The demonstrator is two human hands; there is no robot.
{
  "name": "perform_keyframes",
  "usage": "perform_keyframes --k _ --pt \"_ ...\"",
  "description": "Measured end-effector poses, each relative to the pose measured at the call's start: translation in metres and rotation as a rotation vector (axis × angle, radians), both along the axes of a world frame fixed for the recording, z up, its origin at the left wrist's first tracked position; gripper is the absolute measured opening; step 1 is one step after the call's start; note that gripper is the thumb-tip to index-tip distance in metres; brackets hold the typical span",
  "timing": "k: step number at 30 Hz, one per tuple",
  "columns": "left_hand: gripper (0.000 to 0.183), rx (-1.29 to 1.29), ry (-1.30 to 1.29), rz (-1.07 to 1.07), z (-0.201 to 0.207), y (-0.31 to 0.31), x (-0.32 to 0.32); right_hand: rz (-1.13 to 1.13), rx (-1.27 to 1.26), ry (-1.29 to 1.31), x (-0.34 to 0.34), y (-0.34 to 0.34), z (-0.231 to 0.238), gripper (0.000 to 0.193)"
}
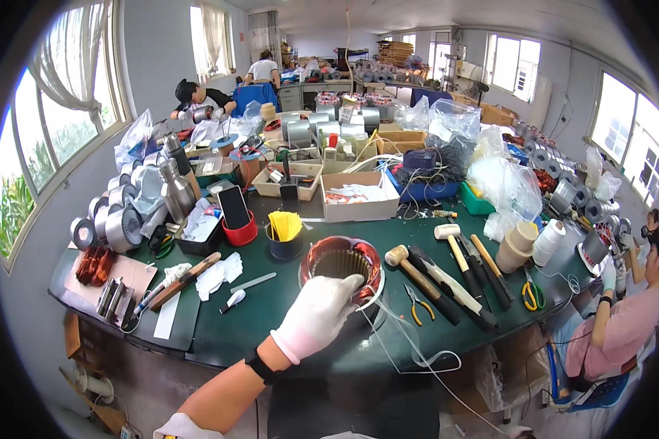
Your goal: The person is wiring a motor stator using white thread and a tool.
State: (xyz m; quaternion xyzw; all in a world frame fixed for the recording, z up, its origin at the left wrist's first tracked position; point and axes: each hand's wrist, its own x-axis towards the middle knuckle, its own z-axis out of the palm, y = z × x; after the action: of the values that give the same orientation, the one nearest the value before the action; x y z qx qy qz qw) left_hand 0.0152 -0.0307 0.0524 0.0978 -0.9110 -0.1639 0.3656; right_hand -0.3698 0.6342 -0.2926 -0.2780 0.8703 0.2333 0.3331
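Observation:
My left hand [316,314], in a white glove with a black band at the wrist, reaches in from the lower left. Its fingers close on the near right rim of a motor stator [316,250], a ring with copper windings and a slotted inner wall, standing on the green bench. Thin white cord [377,338] trails from the stator's near side, loops over the bench edge and runs to the lower right. Clear plastic strips [404,333] lie beside it. My right hand is not in view.
Right of the stator lie yellow-handled pliers [419,306], mallets [397,256] and scissors [533,293]. Behind it are a cup of yellow strips [284,228], a phone [233,208] and a carton [359,197]. A co-worker [611,322] sits at the right.

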Motion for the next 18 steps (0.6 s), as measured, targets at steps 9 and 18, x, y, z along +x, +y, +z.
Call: perform_keyframes --k 9,18 --pt "0.051 -0.099 0.043 0.106 -0.013 0.008 -0.007 0.413 -1.263 0.237 0.095 -0.299 0.204 0.02" --pt "0.042 -0.02 0.035 0.114 -0.012 0.004 0.006 0.354 -1.236 -0.733 0.236 -0.444 0.291 0.031"
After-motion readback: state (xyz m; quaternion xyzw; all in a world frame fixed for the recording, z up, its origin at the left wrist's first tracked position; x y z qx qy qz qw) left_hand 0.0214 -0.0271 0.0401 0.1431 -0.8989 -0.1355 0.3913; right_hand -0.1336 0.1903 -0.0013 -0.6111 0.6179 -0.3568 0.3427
